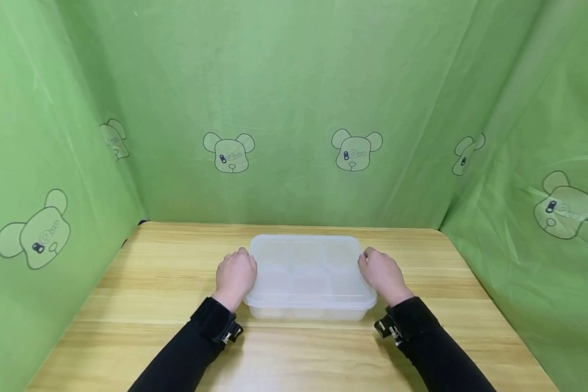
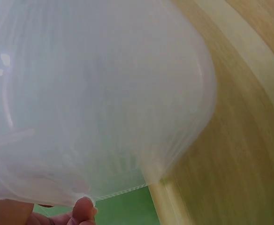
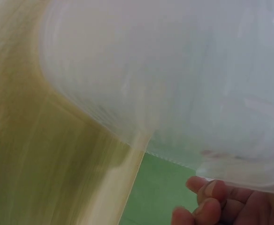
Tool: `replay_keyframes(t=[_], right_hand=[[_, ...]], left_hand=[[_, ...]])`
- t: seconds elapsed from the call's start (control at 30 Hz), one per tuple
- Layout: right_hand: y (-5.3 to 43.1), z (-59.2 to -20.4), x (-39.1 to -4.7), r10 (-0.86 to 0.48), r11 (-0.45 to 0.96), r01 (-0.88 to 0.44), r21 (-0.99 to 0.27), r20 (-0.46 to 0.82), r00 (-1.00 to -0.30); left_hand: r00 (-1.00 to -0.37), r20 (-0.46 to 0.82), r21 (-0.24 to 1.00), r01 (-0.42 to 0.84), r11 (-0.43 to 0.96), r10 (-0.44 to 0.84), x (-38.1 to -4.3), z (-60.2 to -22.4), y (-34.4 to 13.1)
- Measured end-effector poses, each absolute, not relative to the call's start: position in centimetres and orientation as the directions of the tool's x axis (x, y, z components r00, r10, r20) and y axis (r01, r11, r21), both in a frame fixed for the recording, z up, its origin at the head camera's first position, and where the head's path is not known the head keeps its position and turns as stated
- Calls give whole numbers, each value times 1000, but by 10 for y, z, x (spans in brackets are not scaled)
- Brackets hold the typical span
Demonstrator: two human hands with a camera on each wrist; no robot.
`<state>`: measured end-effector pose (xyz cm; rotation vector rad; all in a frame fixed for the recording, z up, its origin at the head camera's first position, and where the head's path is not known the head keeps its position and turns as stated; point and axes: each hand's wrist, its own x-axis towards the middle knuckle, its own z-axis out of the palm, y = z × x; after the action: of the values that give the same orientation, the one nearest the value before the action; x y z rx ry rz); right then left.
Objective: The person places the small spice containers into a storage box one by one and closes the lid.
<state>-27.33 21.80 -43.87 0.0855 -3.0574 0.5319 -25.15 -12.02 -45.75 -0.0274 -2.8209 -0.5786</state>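
Observation:
A translucent white plastic storage box with a lid sits in the middle of the wooden table. Faint outlines of several compartments show through the lid. My left hand grips the box's left side at the rim, its fingers curled. On the right side, my right hand holds the rim in the same way. Fingertips meet the rim's edge in the left wrist view. The right wrist view shows curled fingers at the opposite rim. Whether the box's base touches the table is unclear.
Under the box lies a light wood-grain table. Green cloth walls printed with bear heads enclose its back and both sides. Black sleeves with strapped wrist cameras cover both forearms.

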Motion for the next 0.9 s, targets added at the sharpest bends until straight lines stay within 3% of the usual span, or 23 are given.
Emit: replay_keyframes(t=[0.3, 0.63, 0.9], right_hand=[[219, -442, -280, -20, 928, -19, -372, 2, -1000], [219, -447, -285, 21, 867, 62, -494, -88, -996], [220, -449, -287, -6, 855, 102, -509, -207, -978]], left_hand=[[-994, 103, 507, 24, 862, -32, -256, -456, -123], [-997, 9, 499, -56, 865, -70, -262, -458, -119], [-993, -29, 472, -112, 874, -112, -265, -459, -116]])
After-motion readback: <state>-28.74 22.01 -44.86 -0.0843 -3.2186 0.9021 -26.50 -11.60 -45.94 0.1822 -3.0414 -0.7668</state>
